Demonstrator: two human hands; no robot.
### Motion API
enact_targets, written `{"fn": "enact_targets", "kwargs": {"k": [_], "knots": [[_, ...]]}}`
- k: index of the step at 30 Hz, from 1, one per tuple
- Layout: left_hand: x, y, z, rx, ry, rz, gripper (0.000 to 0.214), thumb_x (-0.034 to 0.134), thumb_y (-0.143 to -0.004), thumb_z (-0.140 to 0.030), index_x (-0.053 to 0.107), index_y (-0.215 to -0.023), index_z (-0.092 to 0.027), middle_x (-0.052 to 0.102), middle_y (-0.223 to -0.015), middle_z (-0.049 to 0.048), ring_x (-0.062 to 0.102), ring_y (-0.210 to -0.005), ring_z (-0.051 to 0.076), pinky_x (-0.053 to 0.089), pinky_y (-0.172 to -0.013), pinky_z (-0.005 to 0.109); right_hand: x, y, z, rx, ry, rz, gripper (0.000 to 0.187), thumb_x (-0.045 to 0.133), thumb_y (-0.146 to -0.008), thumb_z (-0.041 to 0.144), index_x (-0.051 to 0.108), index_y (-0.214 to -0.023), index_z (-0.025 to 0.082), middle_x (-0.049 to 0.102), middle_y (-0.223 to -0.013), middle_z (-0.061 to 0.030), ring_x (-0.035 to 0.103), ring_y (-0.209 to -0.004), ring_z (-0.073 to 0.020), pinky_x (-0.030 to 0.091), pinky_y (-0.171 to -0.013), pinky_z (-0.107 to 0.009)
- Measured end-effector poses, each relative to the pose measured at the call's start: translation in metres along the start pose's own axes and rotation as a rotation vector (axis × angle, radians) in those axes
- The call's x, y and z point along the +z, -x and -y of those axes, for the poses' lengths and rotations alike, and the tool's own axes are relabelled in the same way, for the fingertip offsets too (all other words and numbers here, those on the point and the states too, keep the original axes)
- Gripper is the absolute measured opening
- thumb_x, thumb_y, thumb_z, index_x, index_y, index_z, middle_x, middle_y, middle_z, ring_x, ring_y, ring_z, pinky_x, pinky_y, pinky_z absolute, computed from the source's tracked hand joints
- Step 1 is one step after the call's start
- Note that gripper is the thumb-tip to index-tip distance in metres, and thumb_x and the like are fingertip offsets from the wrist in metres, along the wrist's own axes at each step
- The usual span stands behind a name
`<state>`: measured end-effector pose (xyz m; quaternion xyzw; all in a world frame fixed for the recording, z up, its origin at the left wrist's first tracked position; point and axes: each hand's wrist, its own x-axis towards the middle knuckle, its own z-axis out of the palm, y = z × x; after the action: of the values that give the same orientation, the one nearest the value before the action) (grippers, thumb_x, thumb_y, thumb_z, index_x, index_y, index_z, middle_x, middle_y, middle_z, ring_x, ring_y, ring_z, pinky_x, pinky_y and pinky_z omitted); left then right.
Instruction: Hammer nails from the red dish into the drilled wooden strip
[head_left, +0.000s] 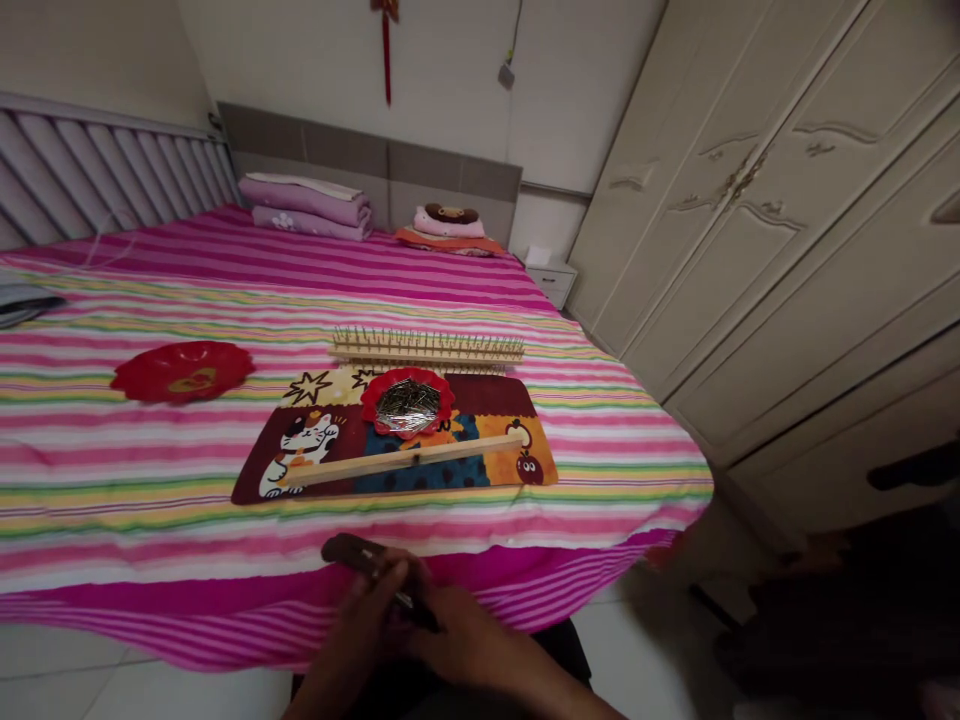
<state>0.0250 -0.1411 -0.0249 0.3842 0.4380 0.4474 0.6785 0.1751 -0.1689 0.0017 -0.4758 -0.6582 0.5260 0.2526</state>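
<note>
Both my hands meet low in the view, just in front of the bed's near edge. My left hand (360,625) is closed round a dark brown handle of a tool (358,556) whose head I cannot make out. My right hand (465,640) is closed against the same tool from the right. On the striped bedspread (150,440) lies a colourful cartoon mat (480,460). On the mat rest a wooden strip (405,460) and a red dish of thin metal nails (407,403). Behind the mat lie wooden strips studded with upright nails (427,346).
An empty-looking red dish (182,371) sits on the bed to the left. Folded bedding (306,206) and a small pile with a plush (448,228) lie by the headboard. A cream wardrobe (780,230) fills the right side, with a nightstand (551,278) beside the bed.
</note>
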Motion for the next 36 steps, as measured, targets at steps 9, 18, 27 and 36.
{"fn": "enact_targets", "kwargs": {"k": [9,18,27,36], "knots": [[0.013,-0.039,-0.052,0.552,-1.026,0.274,0.029,0.055,-0.078,-0.040,0.066,-0.099,-0.024,0.064,-0.111,0.0084,0.055,-0.106,0.025,0.042,-0.092,0.040,-0.034,0.027,-0.031,0.029,-0.321,-0.504,0.004,0.060,-0.065,0.015,0.058,-0.062,0.018,0.049,-0.058,0.0063,0.042,-0.058,-0.0093,0.032,-0.054,-0.021],[0.007,-0.108,-0.061,0.632,-1.507,-0.304,0.029,0.042,-0.085,-0.030,0.061,-0.100,-0.015,0.064,-0.104,0.0148,0.056,-0.095,0.028,0.039,-0.081,0.038,-0.053,0.058,-0.092,0.327,-0.764,-0.785,0.028,0.059,-0.066,0.043,0.040,-0.070,0.023,0.033,-0.045,0.0131,0.018,-0.031,-0.0026,0.014,-0.028,-0.014],[0.008,-0.101,-0.057,0.514,-1.622,-0.256,0.033,0.038,-0.087,-0.033,0.063,-0.096,-0.015,0.065,-0.101,0.0131,0.055,-0.089,0.027,0.035,-0.073,0.035,-0.071,0.062,-0.099,0.412,-0.977,-0.793,0.030,0.063,-0.061,0.035,0.036,-0.067,0.023,0.034,-0.045,0.0132,0.019,-0.033,-0.0014,0.014,-0.029,-0.013],[0.014,-0.101,-0.070,0.314,-1.744,-0.100,0.040,0.032,-0.090,-0.034,0.056,-0.115,-0.013,0.063,-0.113,0.0107,0.055,-0.101,0.025,0.036,-0.083,0.036,-0.076,0.069,-0.093,0.428,-0.943,-0.797,0.025,0.062,-0.062,0.031,0.039,-0.067,0.022,0.035,-0.045,0.0132,0.020,-0.032,-0.0018,0.014,-0.029,-0.014]]}}
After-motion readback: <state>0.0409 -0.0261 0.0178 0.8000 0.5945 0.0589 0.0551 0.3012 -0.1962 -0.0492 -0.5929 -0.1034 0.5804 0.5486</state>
